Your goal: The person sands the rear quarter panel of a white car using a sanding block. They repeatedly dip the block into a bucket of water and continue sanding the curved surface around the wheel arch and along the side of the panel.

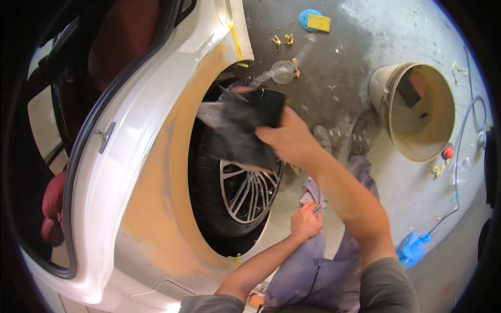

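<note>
My right hand (290,136) reaches across in front of the wheel, its fingers closed on the edge of a thin black sheet (249,133), perhaps sandpaper. Motion blurs the sheet, and it covers the upper part of the tyre (201,201) and some of the silver spoked rim (245,201). My left hand (307,220) rests lower down, fingers curled on the grey trouser leg (308,258) by my knee. Close by on the left is a white car's fender (156,193), with a wide tan-orange patch round the wheel arch.
A bucket (389,99) on the right holds a dark sheet (409,94). Beyond the wheel lie a yellow block (319,23) on a blue disc (304,20) and a clear round piece (282,72). A hose (457,172) and blue plastic (413,249) lie right.
</note>
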`<action>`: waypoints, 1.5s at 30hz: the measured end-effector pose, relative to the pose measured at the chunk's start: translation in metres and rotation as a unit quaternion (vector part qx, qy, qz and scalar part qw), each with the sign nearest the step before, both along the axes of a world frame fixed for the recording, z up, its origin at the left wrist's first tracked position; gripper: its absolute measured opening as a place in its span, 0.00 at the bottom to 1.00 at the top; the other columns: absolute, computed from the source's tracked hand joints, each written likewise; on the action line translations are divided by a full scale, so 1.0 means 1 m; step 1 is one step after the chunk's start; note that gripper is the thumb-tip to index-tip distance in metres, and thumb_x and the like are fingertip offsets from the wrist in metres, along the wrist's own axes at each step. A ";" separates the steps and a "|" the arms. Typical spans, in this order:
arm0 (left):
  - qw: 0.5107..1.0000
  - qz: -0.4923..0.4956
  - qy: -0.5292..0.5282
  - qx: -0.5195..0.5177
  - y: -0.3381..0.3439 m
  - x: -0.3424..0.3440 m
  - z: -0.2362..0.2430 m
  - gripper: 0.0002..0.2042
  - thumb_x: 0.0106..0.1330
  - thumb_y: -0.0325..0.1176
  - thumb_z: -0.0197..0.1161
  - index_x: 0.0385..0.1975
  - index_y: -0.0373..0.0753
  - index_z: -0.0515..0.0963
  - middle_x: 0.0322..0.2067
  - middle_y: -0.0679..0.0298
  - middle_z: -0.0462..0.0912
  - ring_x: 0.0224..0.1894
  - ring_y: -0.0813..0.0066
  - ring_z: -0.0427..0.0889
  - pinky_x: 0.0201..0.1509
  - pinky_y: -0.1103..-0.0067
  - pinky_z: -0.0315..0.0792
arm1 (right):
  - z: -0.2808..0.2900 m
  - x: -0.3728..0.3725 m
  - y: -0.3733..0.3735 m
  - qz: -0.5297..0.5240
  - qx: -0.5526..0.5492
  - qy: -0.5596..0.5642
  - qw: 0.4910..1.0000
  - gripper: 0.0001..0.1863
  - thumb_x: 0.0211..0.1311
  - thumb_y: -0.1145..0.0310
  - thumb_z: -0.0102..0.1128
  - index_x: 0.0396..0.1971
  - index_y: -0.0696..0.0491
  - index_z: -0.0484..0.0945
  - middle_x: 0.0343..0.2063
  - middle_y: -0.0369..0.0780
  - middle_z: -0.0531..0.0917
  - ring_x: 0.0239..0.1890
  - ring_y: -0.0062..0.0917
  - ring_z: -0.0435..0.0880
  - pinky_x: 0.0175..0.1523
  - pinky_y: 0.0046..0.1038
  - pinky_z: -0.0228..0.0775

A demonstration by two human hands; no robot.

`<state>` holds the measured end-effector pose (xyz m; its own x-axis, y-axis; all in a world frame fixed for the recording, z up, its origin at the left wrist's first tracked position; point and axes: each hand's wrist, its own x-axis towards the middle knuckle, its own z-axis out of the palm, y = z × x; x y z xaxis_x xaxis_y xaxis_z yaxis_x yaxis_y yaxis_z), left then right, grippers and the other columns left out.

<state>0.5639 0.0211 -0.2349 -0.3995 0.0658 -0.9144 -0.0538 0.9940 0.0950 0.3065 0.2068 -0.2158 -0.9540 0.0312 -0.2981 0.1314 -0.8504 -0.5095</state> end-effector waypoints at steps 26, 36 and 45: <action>0.988 0.037 -0.045 0.144 -0.062 0.022 -0.016 0.21 0.67 0.37 0.69 0.58 0.36 0.80 0.61 0.54 0.81 0.63 0.54 0.80 0.67 0.62 0.74 | 0.025 -0.127 -0.111 -0.040 0.322 -0.080 0.943 0.46 0.82 0.48 0.35 0.77 0.76 0.39 0.80 0.66 0.41 0.84 0.57 0.37 0.86 0.49 0.29; 0.992 0.013 -0.062 0.108 -0.059 0.007 -0.015 0.21 0.65 0.38 0.70 0.55 0.35 0.81 0.57 0.52 0.83 0.59 0.51 0.81 0.64 0.61 0.75 | 0.011 -0.140 -0.102 -0.030 0.313 -0.097 0.944 0.45 0.82 0.49 0.37 0.78 0.73 0.37 0.81 0.64 0.41 0.84 0.56 0.38 0.86 0.49 0.29; 0.994 -0.002 -0.066 0.088 -0.058 0.002 -0.014 0.21 0.64 0.40 0.71 0.53 0.35 0.82 0.53 0.51 0.84 0.56 0.48 0.83 0.61 0.59 0.76 | -0.014 -0.164 -0.105 -0.006 0.242 -0.162 0.957 0.45 0.83 0.47 0.32 0.78 0.75 0.38 0.80 0.65 0.39 0.84 0.55 0.32 0.86 0.44 0.26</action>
